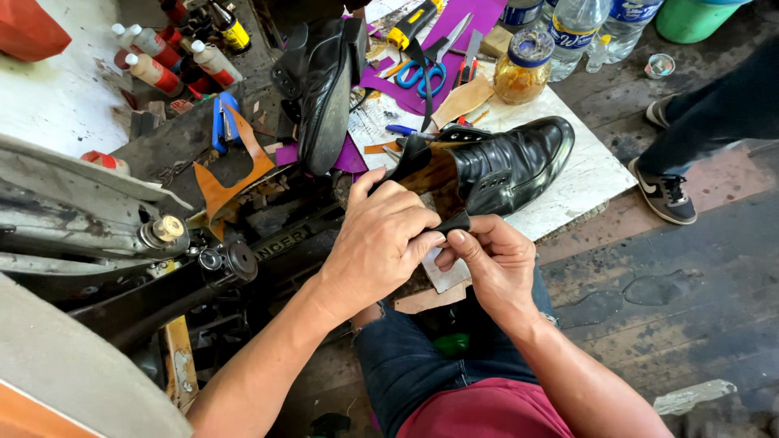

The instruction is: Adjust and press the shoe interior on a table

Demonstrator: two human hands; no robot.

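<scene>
On cluttered white board (592, 174) | dark plank floor (690, 276) | both hands' fingers (422, 235) gripping black shoe (503, 162)

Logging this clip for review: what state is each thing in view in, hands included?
black shoe: lying on the white board, heel end held
left hand: gripping the shoe's heel
right hand: pinching a black strip at the heel
second black shoe: lying untouched
blue scissors: lying slightly open
glass jar: upright, lid on
glue bottles: capped
</scene>
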